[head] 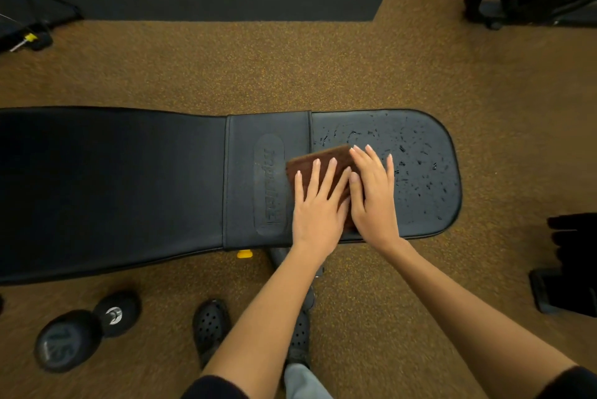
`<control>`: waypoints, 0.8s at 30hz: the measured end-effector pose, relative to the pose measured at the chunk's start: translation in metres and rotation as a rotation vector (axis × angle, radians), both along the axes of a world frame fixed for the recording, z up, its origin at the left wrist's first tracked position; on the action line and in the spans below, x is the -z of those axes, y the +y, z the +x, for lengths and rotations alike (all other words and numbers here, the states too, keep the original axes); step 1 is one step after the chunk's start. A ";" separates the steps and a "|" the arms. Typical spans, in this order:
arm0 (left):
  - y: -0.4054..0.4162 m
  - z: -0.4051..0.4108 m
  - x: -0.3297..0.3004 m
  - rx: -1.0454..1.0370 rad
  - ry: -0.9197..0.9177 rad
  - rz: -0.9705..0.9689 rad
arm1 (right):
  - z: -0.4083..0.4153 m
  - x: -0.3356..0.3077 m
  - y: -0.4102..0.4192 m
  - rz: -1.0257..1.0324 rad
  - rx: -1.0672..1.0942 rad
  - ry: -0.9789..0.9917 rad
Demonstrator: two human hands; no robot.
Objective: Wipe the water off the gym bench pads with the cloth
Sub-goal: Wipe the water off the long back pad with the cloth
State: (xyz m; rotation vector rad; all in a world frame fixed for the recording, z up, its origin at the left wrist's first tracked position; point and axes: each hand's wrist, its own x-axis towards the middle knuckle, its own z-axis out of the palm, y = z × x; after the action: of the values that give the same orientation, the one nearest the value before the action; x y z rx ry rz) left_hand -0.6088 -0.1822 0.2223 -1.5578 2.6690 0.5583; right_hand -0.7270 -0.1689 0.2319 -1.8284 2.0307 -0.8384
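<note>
Long black back pad [113, 185] carries an embossed oval logo [270, 185] near its right end; lettering runs sideways and is too faint to read with confidence. Dumbbell [69, 339] on the floor at lower left reads "15" on its end cap. Brown cloth [326, 161], folded flat, lies across the seam between the back pad and the seat pad [420, 140]. Left hand [318, 205] flat on the cloth, fingers spread, palm down, gripping nothing. Right hand [374, 195] beside it, thumbs nearly touching, fingers extended and pressing on the cloth's right part, fingertips reaching onto the seat pad; also gripping nothing. Both forearms extend up from the bottom edge, dark sleeves at the elbows. Water droplets [416, 169] scattered over the seat pad, mostly right of the hands. Yellow knob [244, 253] shows under the bench edge. Black perforated clog [210, 327] on speckled brown flooring [323, 69].
</note>
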 end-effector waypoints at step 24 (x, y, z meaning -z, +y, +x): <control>-0.048 0.063 0.025 -0.179 -0.001 -0.027 | -0.005 0.025 -0.034 0.181 0.129 0.486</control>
State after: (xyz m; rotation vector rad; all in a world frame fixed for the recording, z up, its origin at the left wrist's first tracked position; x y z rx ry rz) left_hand -0.5459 -0.2299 0.1975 -1.8163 2.5623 0.5277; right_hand -0.7320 -0.2032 0.2072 -1.9506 2.4383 -0.2324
